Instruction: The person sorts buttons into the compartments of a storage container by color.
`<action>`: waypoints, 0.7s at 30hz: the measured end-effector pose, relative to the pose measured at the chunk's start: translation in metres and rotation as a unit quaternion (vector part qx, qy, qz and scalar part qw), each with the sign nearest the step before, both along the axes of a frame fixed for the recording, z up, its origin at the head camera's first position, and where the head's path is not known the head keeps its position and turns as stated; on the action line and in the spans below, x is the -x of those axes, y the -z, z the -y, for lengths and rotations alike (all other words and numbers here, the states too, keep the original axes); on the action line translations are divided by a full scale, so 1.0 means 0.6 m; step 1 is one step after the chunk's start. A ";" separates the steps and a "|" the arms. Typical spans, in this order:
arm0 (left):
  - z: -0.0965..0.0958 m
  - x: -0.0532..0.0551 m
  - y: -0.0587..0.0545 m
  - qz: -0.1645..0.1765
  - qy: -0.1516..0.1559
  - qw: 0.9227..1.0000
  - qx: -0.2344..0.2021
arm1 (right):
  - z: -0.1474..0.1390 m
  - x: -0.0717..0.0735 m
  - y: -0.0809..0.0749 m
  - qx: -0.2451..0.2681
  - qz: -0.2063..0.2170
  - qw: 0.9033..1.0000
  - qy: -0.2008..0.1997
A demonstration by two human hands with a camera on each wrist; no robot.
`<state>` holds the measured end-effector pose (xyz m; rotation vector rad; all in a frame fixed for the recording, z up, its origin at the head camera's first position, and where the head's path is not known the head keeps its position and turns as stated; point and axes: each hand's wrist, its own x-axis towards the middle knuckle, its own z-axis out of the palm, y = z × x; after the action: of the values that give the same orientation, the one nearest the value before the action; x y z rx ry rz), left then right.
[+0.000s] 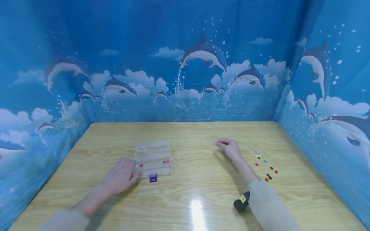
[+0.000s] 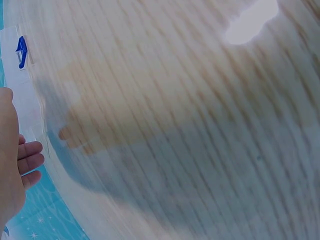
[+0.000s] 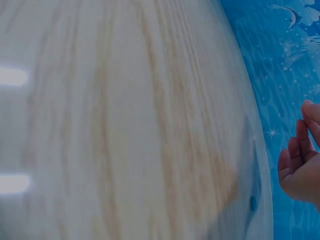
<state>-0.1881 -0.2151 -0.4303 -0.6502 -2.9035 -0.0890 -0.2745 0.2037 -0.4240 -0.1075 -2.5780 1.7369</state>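
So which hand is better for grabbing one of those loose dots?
Probably the right hand: it's nearer the loose dots. The left hand is farther away, at the clear box. I can't tell if the right hand already holds anything.

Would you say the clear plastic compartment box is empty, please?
No, the box holds a small pink disc and small orange discs.

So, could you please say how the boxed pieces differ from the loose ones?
The boxed pieces sit in the clear box; the loose pieces lie on the tabletop. The boxed pieces show pink and orange, the loose pieces more colours, including blue, green and red. Fewer boxed pieces show than loose pieces. Both kinds are small, and each includes pink.
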 end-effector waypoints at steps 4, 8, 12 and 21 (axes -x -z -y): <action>0.000 0.000 0.000 -0.001 0.002 1.000 -0.002 | -0.016 -0.002 0.002 -0.005 0.002 1.000 0.007; -0.002 -0.001 -0.003 0.001 0.002 1.000 -0.003 | -0.032 -0.008 0.001 -0.007 0.010 1.000 0.007; -0.003 -0.002 -0.007 0.000 0.003 1.000 -0.003 | -0.047 -0.012 0.001 -0.010 0.011 1.000 0.013; -0.001 -0.002 -0.006 -0.009 0.008 1.000 -0.001 | -0.084 -0.017 0.005 -0.016 0.018 0.999 0.029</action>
<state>-0.1870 -0.2147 -0.4268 -0.6717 -2.8808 -0.0868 -0.2645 0.2539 -0.4270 -0.2139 -2.5984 1.6892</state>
